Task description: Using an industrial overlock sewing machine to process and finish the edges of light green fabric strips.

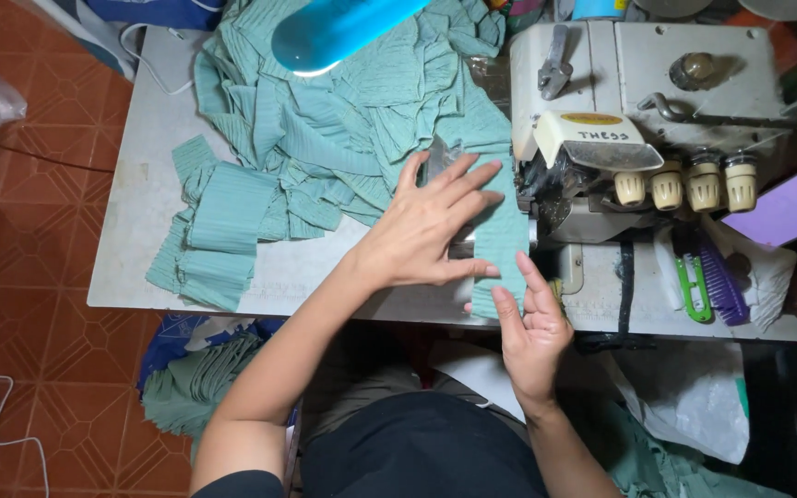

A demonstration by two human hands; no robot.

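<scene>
— What is carried by the surface?
— A heap of green ribbed fabric is spread over its far left. A sewing machine is mounted at right, with green thread snips laid beside it.

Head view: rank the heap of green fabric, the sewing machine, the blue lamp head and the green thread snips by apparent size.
1. Heap of green fabric
2. Sewing machine
3. Blue lamp head, though it sits nearer the camera, so its rank is unsure
4. Green thread snips
</scene>
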